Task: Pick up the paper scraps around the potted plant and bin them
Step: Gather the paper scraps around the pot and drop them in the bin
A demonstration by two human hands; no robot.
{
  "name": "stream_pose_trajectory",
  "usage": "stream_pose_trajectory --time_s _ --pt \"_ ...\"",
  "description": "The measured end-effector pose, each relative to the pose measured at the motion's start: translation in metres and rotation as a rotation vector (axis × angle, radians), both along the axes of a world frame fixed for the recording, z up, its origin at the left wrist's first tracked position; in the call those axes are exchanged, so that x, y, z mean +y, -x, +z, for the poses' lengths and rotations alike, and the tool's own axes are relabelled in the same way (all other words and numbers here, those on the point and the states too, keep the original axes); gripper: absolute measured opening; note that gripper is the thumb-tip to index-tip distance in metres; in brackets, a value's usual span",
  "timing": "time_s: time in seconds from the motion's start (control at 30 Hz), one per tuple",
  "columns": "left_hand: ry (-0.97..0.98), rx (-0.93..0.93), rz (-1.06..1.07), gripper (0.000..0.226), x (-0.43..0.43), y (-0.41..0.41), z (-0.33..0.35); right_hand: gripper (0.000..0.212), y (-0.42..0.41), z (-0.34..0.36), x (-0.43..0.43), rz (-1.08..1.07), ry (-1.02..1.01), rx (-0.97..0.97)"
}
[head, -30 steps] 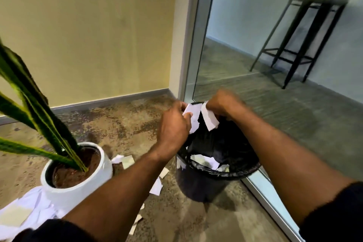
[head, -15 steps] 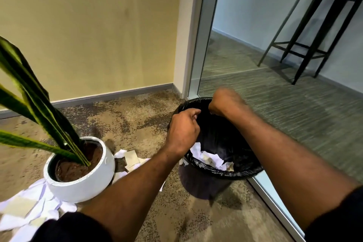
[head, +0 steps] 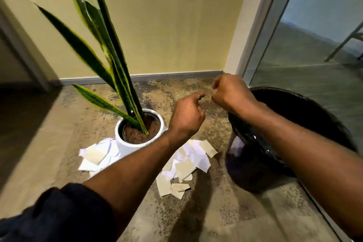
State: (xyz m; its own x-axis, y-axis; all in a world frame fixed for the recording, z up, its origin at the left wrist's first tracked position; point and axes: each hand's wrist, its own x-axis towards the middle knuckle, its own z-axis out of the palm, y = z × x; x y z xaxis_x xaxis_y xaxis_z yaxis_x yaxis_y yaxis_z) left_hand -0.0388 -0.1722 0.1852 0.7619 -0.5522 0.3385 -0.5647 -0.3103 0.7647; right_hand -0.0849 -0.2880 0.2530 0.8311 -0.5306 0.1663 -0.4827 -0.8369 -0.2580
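Left hand: the left hand (head: 185, 118) is held above the floor between the pot and the bin, fingers curled in loosely; nothing is seen in it.
Right hand: the right hand (head: 229, 92) is raised beside the bin's near-left rim, fingers bunched into a loose fist; whether anything is pinched there cannot be told because of blur.
Paper scraps: the paper scraps (head: 191, 160) are spread flat on the floor in two heaps, one between pot and bin, the other (head: 97, 155) against the pot's left side; white and tan rectangles are laid at mixed angles, with no common long axis.
Potted plant: a snake plant (head: 110, 49) is rooted in a white round pot (head: 125, 146), its long leaves pointed up and leaning left.
Bin: a black bin (head: 261, 165) with a black liner is stood at the floor's right edge, against the glass door (head: 314, 45); a few white scraps are glimpsed inside.
Floor: a mottled brown floor (head: 216, 212) is met by the yellow wall (head: 167, 25).
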Motion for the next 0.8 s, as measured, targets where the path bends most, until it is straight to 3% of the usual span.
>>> stream_pose_trajectory --time_s 0.27,0.4,0.47,0.6,0.8 --pt "-0.151 0.043 0.127 0.029 0.097 -0.028 -0.064 0.015 -0.037 -0.076 0.083 0.199 -0.092 0.17" --pt "-0.386 0.058 0.062 0.022 0.116 -0.036 -0.096 0.015 -0.027 -0.131 0.1 0.286 -0.186 0.291" --pt "-0.483 0.14 -0.012 0.02 0.121 -0.035 -0.116 0.026 -0.016 -0.16 0.103 0.311 -0.209 0.358" --pt "-0.69 0.207 -0.114 0.032 0.125 -0.022 -0.156 0.049 0.005 -0.212 0.102 0.326 -0.185 0.508" --pt "-0.833 0.231 -0.163 0.045 0.123 -0.005 -0.198 0.059 0.02 -0.255 0.093 0.399 -0.118 0.66"
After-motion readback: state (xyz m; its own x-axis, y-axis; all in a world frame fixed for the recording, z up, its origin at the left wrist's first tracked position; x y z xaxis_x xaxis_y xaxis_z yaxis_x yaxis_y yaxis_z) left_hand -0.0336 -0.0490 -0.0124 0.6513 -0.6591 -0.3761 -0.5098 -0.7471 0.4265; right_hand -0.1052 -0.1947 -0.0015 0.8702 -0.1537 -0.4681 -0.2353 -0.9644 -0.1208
